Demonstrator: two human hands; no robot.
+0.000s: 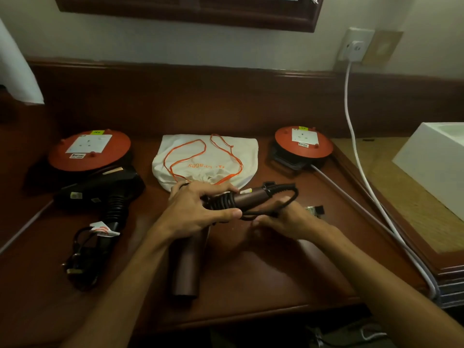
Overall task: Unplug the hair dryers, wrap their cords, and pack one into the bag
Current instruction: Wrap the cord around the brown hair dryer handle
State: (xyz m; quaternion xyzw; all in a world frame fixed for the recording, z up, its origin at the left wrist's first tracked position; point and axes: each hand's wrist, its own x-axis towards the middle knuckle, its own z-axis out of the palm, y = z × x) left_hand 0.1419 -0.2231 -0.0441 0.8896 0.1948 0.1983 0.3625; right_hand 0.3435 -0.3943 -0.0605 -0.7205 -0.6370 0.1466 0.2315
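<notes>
A brown hair dryer (pixel 186 267) lies in the middle of the wooden desk, barrel toward me, handle pointing right. My left hand (pixel 198 209) grips the handle where black cord (pixel 223 200) is coiled around it. My right hand (pixel 286 219) pinches the loose end of that cord below the handle's tip. A white drawstring bag (pixel 226 151) with orange strings lies flat just behind my hands. A black hair dryer (pixel 100 192) rests at the left, its cord and plug (pixel 80 262) bundled loosely in front of it.
Two orange extension reels stand at the back, the left reel (pixel 89 150) and the right reel (pixel 303 141). A white cable (pixel 356 151) runs from a wall socket (pixel 355 45) down the right side. A white basin (pixel 437 162) sits at the far right.
</notes>
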